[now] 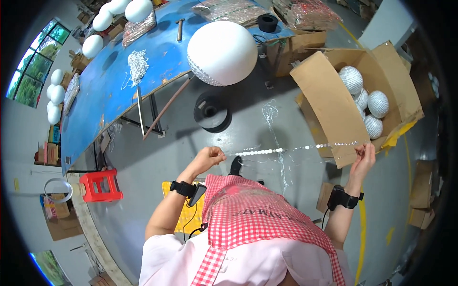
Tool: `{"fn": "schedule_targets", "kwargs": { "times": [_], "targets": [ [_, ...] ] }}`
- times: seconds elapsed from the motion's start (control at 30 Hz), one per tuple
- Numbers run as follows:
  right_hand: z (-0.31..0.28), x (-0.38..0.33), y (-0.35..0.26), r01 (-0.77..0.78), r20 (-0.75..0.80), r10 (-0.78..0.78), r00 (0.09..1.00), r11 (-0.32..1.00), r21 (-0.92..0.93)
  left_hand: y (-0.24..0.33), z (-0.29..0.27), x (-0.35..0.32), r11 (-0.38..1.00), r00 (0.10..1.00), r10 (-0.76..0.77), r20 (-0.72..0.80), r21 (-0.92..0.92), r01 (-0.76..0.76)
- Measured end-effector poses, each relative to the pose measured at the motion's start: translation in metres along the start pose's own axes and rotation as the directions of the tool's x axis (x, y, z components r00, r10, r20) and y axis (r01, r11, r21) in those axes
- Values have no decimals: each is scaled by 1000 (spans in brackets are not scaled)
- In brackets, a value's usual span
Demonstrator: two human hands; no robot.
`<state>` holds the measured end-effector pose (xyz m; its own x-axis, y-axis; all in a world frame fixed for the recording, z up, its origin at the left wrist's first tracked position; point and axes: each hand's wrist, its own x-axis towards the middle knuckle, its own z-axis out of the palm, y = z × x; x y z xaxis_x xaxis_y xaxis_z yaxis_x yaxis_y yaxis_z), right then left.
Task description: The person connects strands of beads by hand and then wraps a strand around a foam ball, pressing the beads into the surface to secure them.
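A thin string of shiny round sequins (260, 152) stretches nearly level in front of my body. My left hand (208, 159) pinches its left end, fingers closed. The other end is pinched in my right hand (363, 158), beside a flap of the cardboard box. Beyond the string, a large white ball (224, 50) is at the table's near edge, with rows of silver sequins round its lower left side. What holds it up is hidden. Loose strands (270, 112) trail across the floor below the string.
A blue table (95, 90) carries a heap of silver strands (138, 66), a hammer (180, 29) and black tape (267, 22). On the floor are a black spool (211, 112) and a red stool (101, 185). The open cardboard box (324, 100) contains several silver balls (378, 104).
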<state>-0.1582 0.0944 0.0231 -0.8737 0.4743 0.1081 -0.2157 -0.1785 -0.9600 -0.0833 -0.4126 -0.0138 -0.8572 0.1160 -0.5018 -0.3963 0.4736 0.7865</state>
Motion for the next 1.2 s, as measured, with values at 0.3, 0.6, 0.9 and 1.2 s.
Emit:
{"fn": "schedule_targets", "kwargs": {
  "times": [0.3,0.6,0.9,1.2],
  "targets": [
    [117,-53,9,203,656,135,742,888,-413,72,-11,-6,956,953,237,188,-218,-194],
    [238,-91,-22,-46,754,616,229,780,-624,111,-57,14,920,841,392,372,-139,-368],
    [242,-70,-7,-119,630,459,626,855,-505,74,-154,18,949,911,296,287,-194,-247],
    [227,-71,-1,-157,418,368,830,875,-458,80,-200,34,932,920,344,186,-185,-311]
  ]
}}
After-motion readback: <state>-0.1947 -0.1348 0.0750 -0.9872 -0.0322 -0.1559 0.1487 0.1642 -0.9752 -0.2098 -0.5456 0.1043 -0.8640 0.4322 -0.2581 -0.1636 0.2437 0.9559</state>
